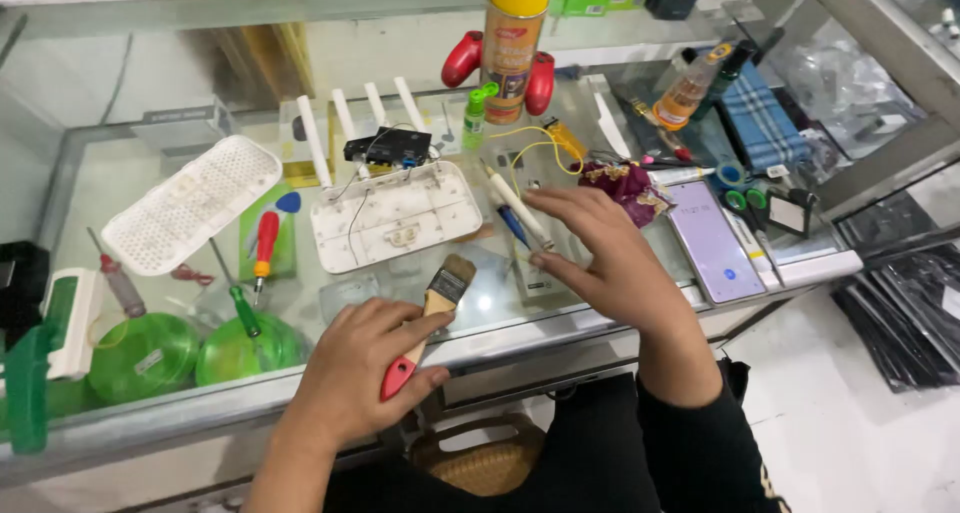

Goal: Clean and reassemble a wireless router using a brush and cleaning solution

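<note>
Left hand (365, 368) round paintbrush (428, 323); right hand (610, 258) over white pen (515, 205).

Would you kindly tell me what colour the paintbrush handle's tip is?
Red, on the paintbrush in the left hand; head view.

The picture is bright, with soft light from above. The glass tabletop (90, 188) shines and has pale glare patches, most of all near the front edge. Shadows are faint and soft. The right hand (605, 258) looks a little blurry. Lines bend at the edges, and the far corners look washed out.
</note>
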